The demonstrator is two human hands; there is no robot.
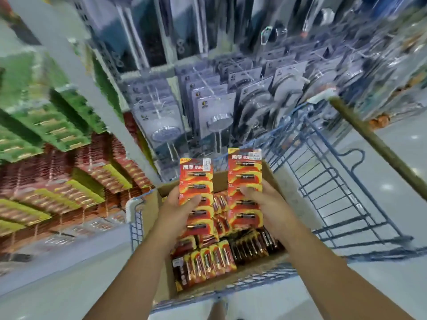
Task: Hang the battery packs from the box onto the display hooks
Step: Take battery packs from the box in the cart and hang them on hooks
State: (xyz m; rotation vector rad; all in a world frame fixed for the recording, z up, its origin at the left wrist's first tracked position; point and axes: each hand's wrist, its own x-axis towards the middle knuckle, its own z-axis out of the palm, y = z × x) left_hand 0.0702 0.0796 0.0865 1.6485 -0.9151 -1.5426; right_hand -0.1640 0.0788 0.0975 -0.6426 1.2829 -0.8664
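Note:
Two long red-and-orange battery pack strips are held upright above the cardboard box (272, 179). My left hand (178, 211) grips the left strip (196, 181), thumb across its front. My right hand (265, 202) grips the taller right strip (245, 167) the same way. Inside the box lie several more battery packs (215, 257), red ones in front and dark ones (254, 245) to the right. Display racks with hanging battery packs (69, 185) fill the left side, red and green; the hooks themselves are blurred.
The box sits in a blue wire shopping cart (323, 181) with a wooden handle bar (369, 139) at the right. Straight ahead hang clear blister packs of lamps (208, 107). A grey upright post (76, 65) separates the racks. Pale floor lies on both sides.

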